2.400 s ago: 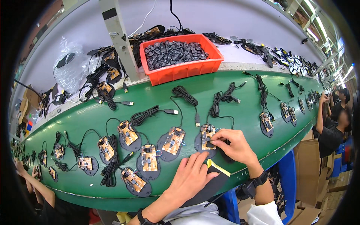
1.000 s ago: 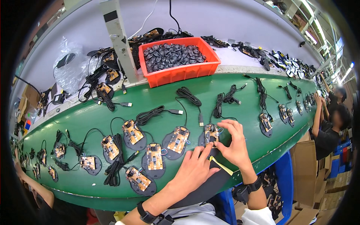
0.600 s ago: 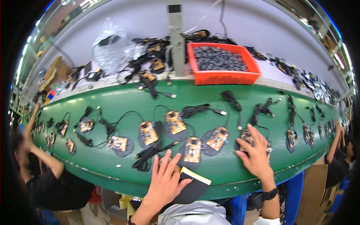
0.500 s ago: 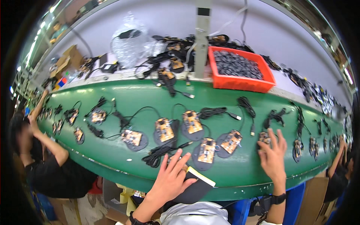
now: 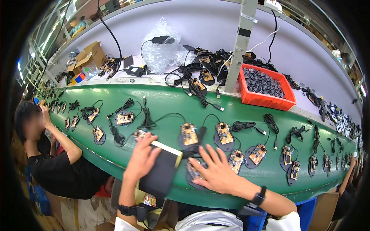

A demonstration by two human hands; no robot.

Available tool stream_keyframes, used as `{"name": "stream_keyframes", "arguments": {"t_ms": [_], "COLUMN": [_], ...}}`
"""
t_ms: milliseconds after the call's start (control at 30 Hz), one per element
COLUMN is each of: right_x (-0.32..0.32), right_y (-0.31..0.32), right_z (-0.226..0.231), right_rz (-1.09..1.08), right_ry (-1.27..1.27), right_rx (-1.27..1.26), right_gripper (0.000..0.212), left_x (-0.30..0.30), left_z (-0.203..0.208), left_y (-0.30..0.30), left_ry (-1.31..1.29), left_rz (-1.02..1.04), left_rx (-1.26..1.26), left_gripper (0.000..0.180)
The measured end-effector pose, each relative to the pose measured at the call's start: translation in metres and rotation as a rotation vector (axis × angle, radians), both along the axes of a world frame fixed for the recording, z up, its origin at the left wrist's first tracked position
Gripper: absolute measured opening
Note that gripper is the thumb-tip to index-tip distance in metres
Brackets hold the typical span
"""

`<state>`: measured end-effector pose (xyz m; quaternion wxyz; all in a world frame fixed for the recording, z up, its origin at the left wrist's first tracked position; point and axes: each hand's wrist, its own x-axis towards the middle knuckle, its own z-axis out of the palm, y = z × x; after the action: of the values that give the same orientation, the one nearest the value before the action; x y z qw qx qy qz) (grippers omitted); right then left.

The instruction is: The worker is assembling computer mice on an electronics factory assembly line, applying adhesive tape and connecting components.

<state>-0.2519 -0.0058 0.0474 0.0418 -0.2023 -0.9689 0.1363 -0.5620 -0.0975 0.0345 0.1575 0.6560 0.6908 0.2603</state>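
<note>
My left hand [image 5: 142,159] grips a black sheet [image 5: 160,171] with a pale yellow strip along one edge. Its fingertips reach a tan circuit board [image 5: 139,133], which they partly cover. Further right, my right hand [image 5: 219,175] is spread low over a dark rounded base [image 5: 191,174], thumb and forefinger touching it; the hand hides part of that piece. Beside the right hand lies a circuit board on a black base [image 5: 236,161], with another board [image 5: 189,134] behind and one more [image 5: 224,133] to its right. Black cables with USB plugs trail from such pieces.
A green conveyor belt [image 5: 173,100] carries several more boards with cables on both sides. On the shelf behind stand a red bin [image 5: 266,101] of small dark parts, a plastic bag [image 5: 162,50] and heaped cabled boards [image 5: 206,75]. Another person [image 5: 61,161] sits at the left.
My right hand has come from a board on the right to the base in front of me. My left hand has moved left with the black sheet. The view has shifted too.
</note>
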Motion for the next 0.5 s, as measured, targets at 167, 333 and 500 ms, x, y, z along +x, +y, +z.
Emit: {"name": "stream_keyframes", "arguments": {"t_ms": [167,333,500], "right_x": [-0.115,-0.147,-0.003], "right_y": [0.017,0.040,0.047], "right_z": [-0.034,-0.012,0.055], "right_rz": [-0.068,0.046,-0.165], "right_ry": [0.104,0.118,0.048], "right_rx": [0.127,0.016,0.147], "right_gripper": [0.067,0.065,0.063], "left_x": [-0.074,-0.056,-0.018], "left_z": [0.014,0.043,0.029], "left_y": [-0.014,-0.018,0.032], "left_ry": [-0.298,-0.242,-0.073], "left_rz": [0.279,0.100,-0.113], "left_rx": [0.111,0.216,0.195], "left_gripper": [0.029,0.028,0.030]}}
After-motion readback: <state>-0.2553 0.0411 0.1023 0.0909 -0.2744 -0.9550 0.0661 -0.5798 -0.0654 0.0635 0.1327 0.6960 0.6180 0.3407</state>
